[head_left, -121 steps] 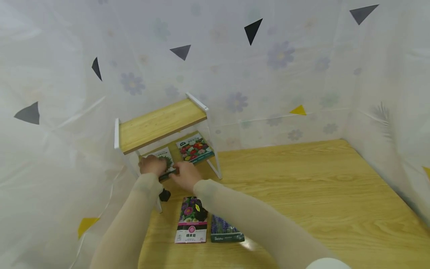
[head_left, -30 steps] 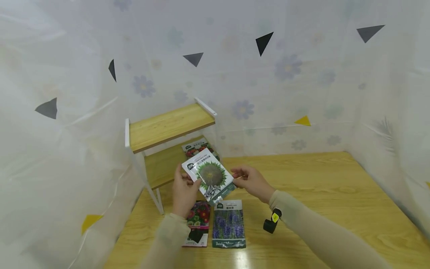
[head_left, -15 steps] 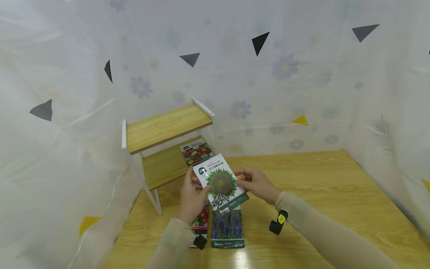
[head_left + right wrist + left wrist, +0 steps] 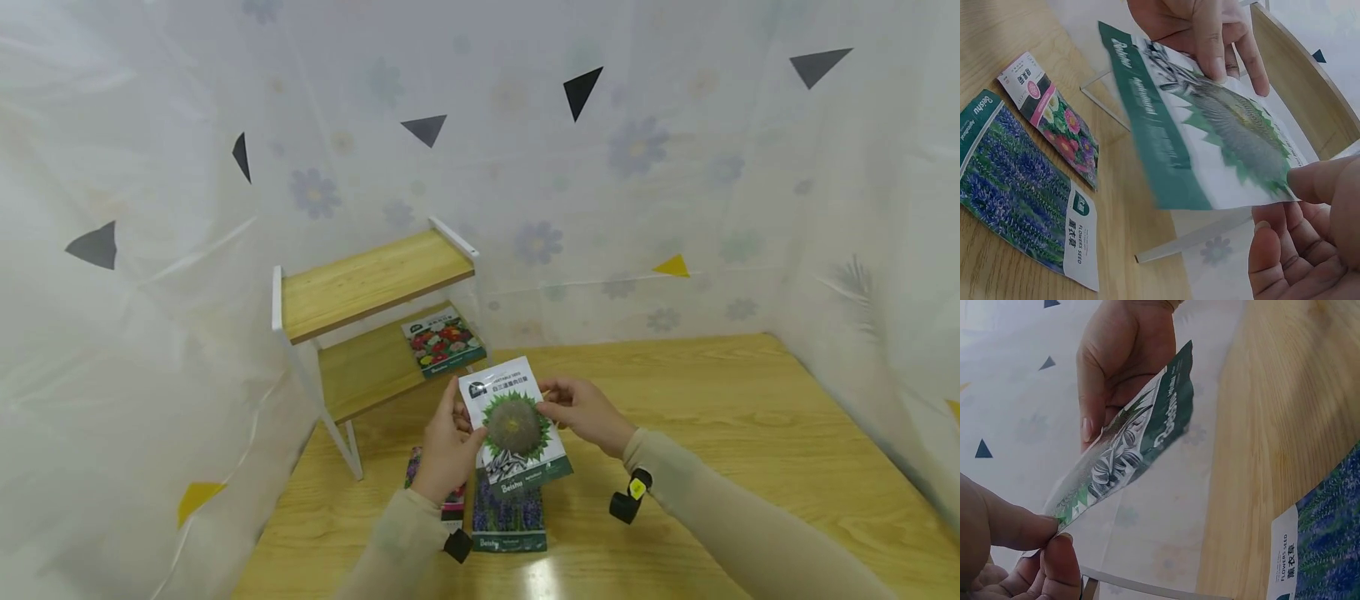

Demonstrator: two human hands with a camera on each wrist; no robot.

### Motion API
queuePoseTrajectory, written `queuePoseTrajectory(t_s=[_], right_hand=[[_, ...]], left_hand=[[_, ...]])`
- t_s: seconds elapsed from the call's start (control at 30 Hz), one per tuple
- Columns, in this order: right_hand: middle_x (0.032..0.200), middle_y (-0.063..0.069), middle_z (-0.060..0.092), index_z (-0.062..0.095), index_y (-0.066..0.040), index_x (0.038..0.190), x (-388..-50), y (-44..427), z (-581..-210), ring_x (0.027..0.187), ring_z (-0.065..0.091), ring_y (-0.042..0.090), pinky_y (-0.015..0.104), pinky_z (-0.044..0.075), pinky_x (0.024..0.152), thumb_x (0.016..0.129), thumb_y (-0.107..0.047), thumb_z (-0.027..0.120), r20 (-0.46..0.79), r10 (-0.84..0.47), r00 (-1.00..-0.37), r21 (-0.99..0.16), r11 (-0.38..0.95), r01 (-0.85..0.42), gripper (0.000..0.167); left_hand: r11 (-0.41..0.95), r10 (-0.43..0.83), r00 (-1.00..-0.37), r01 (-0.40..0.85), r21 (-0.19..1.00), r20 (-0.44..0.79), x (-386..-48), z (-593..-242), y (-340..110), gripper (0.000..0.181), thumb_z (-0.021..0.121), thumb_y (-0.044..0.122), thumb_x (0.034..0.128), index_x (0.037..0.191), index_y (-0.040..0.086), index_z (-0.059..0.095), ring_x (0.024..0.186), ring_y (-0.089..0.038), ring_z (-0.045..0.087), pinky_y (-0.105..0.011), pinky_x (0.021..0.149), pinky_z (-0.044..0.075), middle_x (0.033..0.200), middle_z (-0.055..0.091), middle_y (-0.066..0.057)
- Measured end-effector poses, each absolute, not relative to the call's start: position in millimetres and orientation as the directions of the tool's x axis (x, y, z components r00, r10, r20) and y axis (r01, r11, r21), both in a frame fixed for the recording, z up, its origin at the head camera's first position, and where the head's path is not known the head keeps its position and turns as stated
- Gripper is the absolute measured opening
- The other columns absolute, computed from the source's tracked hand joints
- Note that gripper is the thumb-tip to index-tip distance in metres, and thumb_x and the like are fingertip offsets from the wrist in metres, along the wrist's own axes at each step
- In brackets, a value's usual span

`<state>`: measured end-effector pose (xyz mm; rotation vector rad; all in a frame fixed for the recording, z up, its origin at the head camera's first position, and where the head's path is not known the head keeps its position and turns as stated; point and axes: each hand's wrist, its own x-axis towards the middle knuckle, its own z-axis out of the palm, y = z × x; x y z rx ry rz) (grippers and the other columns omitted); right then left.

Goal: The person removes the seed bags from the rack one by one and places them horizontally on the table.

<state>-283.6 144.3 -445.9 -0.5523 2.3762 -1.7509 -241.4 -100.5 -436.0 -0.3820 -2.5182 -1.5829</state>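
Between both hands, above the table, is a white and green seed packet [image 4: 516, 429] with a sunflower head printed on it. My left hand [image 4: 447, 442] pinches its left edge, thumb on the front. At the opposite edge my right hand [image 4: 588, 412] pinches it, thumb on the front and fingers behind. Below lies a lavender seed packet [image 4: 510, 521], its upper part hidden by the held one in the head view. A pink-banded flower seed packet [image 4: 1054, 115] lies beside it, mostly covered by my left hand in the head view.
A two-tier wooden shelf [image 4: 375, 283] with white metal sides stands at the back left of the wooden table [image 4: 712, 433]. On its lower tier lies a seed packet with red flowers [image 4: 442, 340]. White patterned sheeting [image 4: 480, 167] hangs behind.
Both hands were at the lower shelf tier; the sunflower packet has since come off it toward me. Over the last second it moved right and down and turned more upright.
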Motion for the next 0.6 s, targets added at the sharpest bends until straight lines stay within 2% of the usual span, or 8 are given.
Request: queuePoseTrajectory(t_s=[0.3, 0.6], right_hand=[[0.099, 0.011, 0.059, 0.049, 0.002, 0.133, -282.7, 151.6, -448.9, 0.086, 0.06, 0.023, 0.045, 0.053, 0.076, 0.093, -0.023, 0.065, 0.102, -0.345, -0.933, -0.951, 0.243, -0.193, 0.049], [0.094, 0.011, 0.063, 0.042, -0.004, 0.14, -280.0, 163.6, -450.9, 0.075, 0.057, 0.03, 0.035, 0.051, 0.064, 0.094, -0.023, 0.064, 0.08, -0.335, -0.939, -0.955, 0.245, -0.169, 0.054]], left_hand=[[0.436, 0.224, -0.942, 0.327, 0.838, 0.251, -237.4, -448.5, -94.1, 0.086, 0.064, -0.002, 0.0893, 0.155, 0.016, 0.012, 0.08, -0.015, 0.047, -0.025, 0.059, 0.046, 0.104, 0.047, -0.012], [0.409, 0.276, -0.941, 0.299, 0.862, 0.195, -235.5, -451.7, -84.2, 0.085, 0.061, -0.003, 0.0915, 0.156, 0.02, 0.01, 0.081, -0.017, 0.045, -0.026, 0.061, 0.044, 0.103, 0.045, -0.014]])
